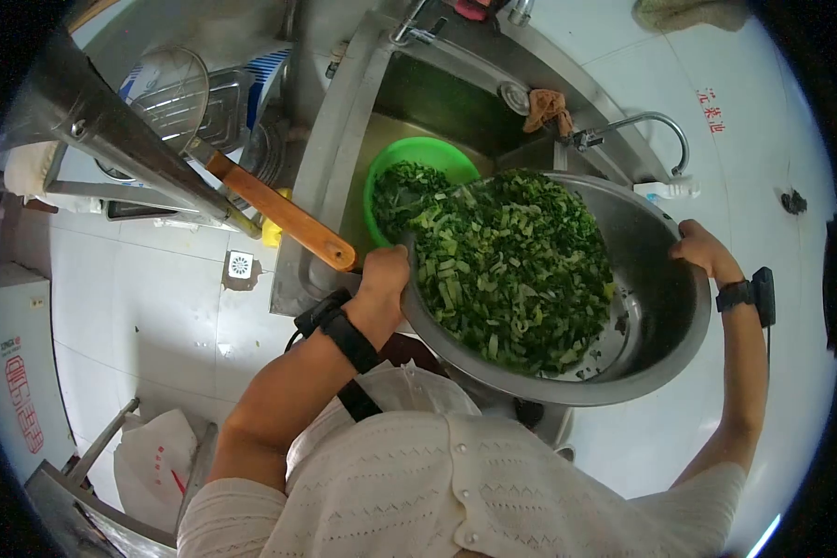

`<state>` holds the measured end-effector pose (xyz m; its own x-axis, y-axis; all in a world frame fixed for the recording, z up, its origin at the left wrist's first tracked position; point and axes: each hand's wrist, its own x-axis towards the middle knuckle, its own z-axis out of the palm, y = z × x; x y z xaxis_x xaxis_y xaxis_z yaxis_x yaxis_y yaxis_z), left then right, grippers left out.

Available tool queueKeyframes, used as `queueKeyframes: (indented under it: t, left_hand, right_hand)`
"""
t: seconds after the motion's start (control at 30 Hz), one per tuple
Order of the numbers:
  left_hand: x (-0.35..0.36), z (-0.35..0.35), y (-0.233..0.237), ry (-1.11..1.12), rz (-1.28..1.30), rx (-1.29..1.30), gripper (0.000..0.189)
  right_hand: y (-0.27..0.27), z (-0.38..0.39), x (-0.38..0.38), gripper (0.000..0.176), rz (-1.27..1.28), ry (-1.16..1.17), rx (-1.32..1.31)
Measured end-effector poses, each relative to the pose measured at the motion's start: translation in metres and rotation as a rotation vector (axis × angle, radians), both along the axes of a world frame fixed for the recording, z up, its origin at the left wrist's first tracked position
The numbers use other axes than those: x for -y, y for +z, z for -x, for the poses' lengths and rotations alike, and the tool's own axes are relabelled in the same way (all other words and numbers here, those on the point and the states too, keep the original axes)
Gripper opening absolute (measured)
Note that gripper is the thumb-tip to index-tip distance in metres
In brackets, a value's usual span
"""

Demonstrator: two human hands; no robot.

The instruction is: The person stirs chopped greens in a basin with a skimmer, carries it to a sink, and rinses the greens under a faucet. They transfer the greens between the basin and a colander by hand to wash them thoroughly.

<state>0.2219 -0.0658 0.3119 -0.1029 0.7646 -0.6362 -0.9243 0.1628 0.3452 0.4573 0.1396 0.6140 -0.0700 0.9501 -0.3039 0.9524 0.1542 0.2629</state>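
Note:
Both my hands grip the rim of a large metal basin (665, 321), which is tilted toward the left. My left hand (384, 282) is closed on its near left rim, and my right hand (702, 253) on its right rim. Chopped green leafy vegetables (516, 270) lie heaped in the left part of the basin, with a few bits stuck to the bare bottom. Beyond the basin's left rim, a bright green plastic bowl (437, 152) sits in the sink and holds more chopped greens. The basin hides part of this bowl.
The steel sink (339, 139) has a curved faucet (660, 119) and a brown cloth (547, 110) at its back edge. A wooden-handled strainer (288, 209) juts out at left, near my left hand. Metal trays (216, 112) stand on a rack. A white bottle (668, 190) is near the faucet.

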Motion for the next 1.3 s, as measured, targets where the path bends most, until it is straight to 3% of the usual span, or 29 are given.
queueKeyframes:
  t: [0.17, 0.2, 0.27, 0.3, 0.37, 0.4, 0.47, 0.53, 0.6, 0.63, 0.67, 0.73, 0.97, 1.03, 1.17, 1.23, 1.3]
  left_hand:
    - [0.000, -0.002, 0.017, -0.015, 0.076, -0.152, 0.019]
    - [-0.002, -0.009, -0.002, -0.001, 0.074, -0.160, 0.019]
    - [-0.004, -0.026, -0.057, -0.038, -0.334, -1.076, 0.020]
    - [0.000, -0.034, -0.036, -0.024, -0.325, -1.083, 0.020]
    - [0.004, -0.052, 0.002, 0.197, 0.058, -0.524, 0.020]
    - [0.006, -0.059, 0.003, 0.208, 0.057, -0.544, 0.020]
    - [0.011, -0.069, 0.010, 0.318, 0.068, -0.824, 0.019]
    - [0.021, -0.074, 0.024, 0.310, 0.024, -0.819, 0.018]
    - [0.026, -0.075, 0.039, 0.341, -0.033, -1.053, 0.018]
    - [0.029, -0.077, 0.040, 0.322, -0.089, -0.976, 0.017]
    - [0.027, -0.077, 0.038, 0.312, -0.114, -0.987, 0.017]
    - [0.026, -0.072, 0.033, 0.340, -0.160, -1.220, 0.015]
    - [0.025, -0.061, 0.024, 0.291, -0.263, -1.105, 0.015]
    - [0.025, -0.057, 0.019, 0.259, -0.268, -1.066, 0.015]
    - [0.025, -0.053, 0.009, 0.280, -0.384, -1.075, 0.016]
    - [0.032, -0.057, 0.014, 0.255, -0.375, -1.090, 0.017]
    - [0.038, -0.060, 0.015, 0.173, -0.345, -1.092, 0.021]
  right_hand:
    - [-0.015, -0.033, -0.025, 0.036, -0.009, 0.176, -0.019]
    - [-0.018, -0.040, -0.029, 0.034, 0.020, 0.191, -0.056]
    - [-0.035, -0.065, -0.043, 0.031, 0.033, 0.268, -0.191]
    - [-0.045, -0.081, -0.050, 0.031, -0.002, 0.315, -0.222]
    - [-0.063, -0.100, -0.055, 0.027, -0.021, 0.308, -0.241]
    - [-0.070, -0.104, -0.053, 0.027, -0.035, 0.277, -0.281]
    - [-0.084, -0.118, -0.060, 0.027, -0.075, 0.350, -0.391]
    - [-0.104, -0.142, -0.052, 0.027, -0.111, 0.367, -0.478]
    - [-0.132, -0.160, -0.050, 0.026, -0.194, 0.350, -0.588]
    - [-0.148, -0.167, -0.040, 0.026, -0.374, 0.421, -0.578]
    - [-0.163, -0.180, -0.041, 0.026, -0.396, 0.406, -0.586]
    - [-0.186, -0.195, -0.042, 0.042, -0.241, 0.138, -0.609]
    - [-0.200, -0.188, -0.017, 0.037, -0.308, 0.069, -0.633]
    - [-0.199, -0.175, -0.012, 0.035, -0.268, 0.051, -0.892]
    - [-0.196, -0.161, -0.006, 0.035, -0.305, 0.028, -0.796]
    - [-0.190, -0.151, -0.002, 0.025, -0.465, 0.121, -0.696]
    - [-0.199, -0.155, -0.012, 0.027, -0.515, 0.156, -0.673]
